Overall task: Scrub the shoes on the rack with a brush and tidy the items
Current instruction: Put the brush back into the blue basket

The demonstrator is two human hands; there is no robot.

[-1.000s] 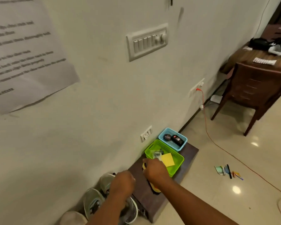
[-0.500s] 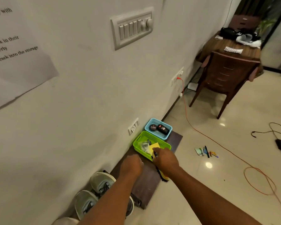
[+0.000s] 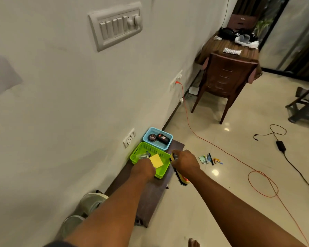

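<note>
Since the earlier pictures, the left hand (image 3: 144, 169) has moved forward from the shoes to the near edge of the green basket (image 3: 137, 151), and the right hand (image 3: 185, 163) has slid to the right of that basket, carrying the brush along. There is only one view, from the head camera looking down. The right hand holds the shoe brush (image 3: 181, 179) with fingers curled round its yellow back. The brush's long side points from the person toward the baskets, with its black bristles facing left toward the basket. The left hand is bunched at the basket rim, right by a yellow sponge (image 3: 156, 160), but it cannot be told if it holds anything. The green basket sits on the dark rack top (image 3: 150, 196), and a blue basket (image 3: 150, 133) with two polish tins (image 3: 152, 137) sits just behind it. The pale shoes (image 3: 92, 204) are on the floor beside the wall, near the person's left arm. The brush is just beside the green basket, so the right hand is the nearer one to drop it in. Some pens and small things (image 3: 210, 159) lie on the floor to the right.
</note>
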